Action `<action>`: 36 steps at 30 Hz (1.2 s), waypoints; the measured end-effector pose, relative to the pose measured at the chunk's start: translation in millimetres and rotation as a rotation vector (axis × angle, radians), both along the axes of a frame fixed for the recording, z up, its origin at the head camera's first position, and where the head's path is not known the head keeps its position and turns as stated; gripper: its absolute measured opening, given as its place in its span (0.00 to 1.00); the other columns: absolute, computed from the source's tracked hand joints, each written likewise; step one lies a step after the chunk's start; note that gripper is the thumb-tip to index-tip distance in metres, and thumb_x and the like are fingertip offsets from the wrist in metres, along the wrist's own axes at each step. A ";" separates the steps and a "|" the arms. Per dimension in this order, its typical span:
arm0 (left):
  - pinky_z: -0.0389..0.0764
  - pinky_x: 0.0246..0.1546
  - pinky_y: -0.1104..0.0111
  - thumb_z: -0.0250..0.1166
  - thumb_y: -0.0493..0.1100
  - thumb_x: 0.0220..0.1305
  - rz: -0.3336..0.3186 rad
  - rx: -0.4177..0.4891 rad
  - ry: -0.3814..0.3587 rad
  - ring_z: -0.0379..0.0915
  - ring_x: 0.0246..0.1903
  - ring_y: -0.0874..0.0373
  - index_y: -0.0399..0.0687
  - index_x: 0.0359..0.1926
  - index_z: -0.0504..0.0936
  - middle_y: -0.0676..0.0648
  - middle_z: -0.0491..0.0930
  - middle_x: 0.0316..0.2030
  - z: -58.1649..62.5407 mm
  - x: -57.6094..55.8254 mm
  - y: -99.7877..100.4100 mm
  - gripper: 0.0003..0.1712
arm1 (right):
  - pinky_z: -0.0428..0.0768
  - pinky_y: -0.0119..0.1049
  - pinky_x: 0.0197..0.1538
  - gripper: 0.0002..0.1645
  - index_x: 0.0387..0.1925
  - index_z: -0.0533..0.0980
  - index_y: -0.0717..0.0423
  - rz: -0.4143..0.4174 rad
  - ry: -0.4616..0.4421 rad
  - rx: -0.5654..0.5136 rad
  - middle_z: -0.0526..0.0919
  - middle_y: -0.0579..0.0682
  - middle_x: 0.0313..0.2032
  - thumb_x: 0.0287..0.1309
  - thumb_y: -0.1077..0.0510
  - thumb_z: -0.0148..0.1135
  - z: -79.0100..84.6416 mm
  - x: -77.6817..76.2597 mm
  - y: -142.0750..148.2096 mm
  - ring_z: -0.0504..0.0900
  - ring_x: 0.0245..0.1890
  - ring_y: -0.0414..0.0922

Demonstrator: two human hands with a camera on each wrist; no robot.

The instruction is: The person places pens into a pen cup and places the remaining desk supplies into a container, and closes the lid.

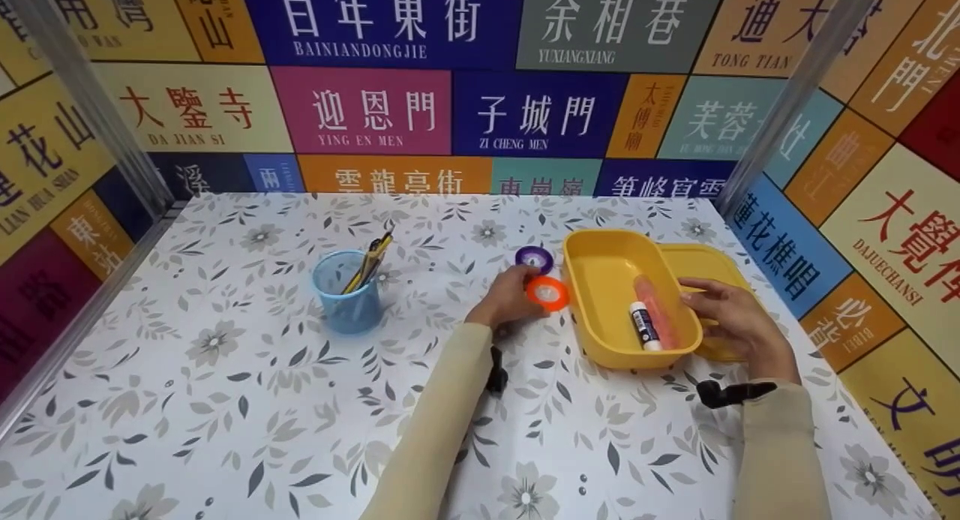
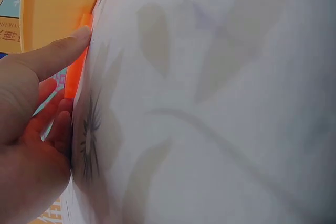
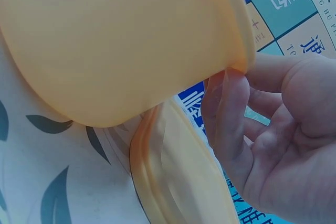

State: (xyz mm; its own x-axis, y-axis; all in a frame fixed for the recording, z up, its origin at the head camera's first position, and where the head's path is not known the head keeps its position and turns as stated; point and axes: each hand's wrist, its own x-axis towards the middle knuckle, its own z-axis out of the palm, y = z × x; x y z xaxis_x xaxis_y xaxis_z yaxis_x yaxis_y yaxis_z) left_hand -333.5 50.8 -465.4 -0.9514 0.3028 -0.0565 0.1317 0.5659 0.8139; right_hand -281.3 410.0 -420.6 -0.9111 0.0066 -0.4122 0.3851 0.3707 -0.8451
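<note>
My left hand (image 1: 512, 299) pinches an orange ring (image 1: 547, 293), which looks like a roll of tape, just left of a yellow box (image 1: 574, 310). In the left wrist view the thumb (image 2: 63, 53) presses against the orange ring's edge. A similar purple ring (image 1: 534, 260) lies on the table beyond the fingers. My right hand (image 1: 731, 321) grips the box's right rim; the right wrist view shows thumb and fingers pinching that rim (image 3: 239, 59). Inside the box are a glue stick (image 1: 643, 326) and a long pinkish-red item (image 1: 655, 310) whose kind I cannot tell.
Partly under the box's right side lies a flat yellow lid (image 1: 709, 261). A light-blue cup (image 1: 349, 302) with several pens or pencils (image 1: 371, 259) stands on the left of the floral-patterned table (image 1: 300, 445). Printed panels (image 1: 360, 111) wall the back and sides.
</note>
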 end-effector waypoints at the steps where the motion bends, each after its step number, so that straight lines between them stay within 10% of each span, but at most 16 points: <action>1: 0.68 0.72 0.61 0.79 0.41 0.49 -0.003 -0.014 0.014 0.70 0.66 0.50 0.44 0.68 0.72 0.42 0.75 0.65 0.1 0.3 0.2 0.44 | 0.83 0.32 0.55 0.44 0.75 0.61 0.38 -0.002 0.001 0.003 0.74 0.40 0.59 0.61 0.36 0.65 -0.2 -0.1 -0.2 0.79 0.54 0.41; 36: 0.73 0.69 0.58 0.80 0.44 0.48 0.092 -0.074 -0.052 0.70 0.62 0.51 0.53 0.69 0.72 0.47 0.75 0.65 1.5 3.8 12.4 0.46 | 0.83 0.33 0.55 0.44 0.75 0.61 0.39 0.013 0.010 0.021 0.72 0.46 0.64 0.62 0.36 0.63 -0.4 -0.4 0.1 0.79 0.55 0.43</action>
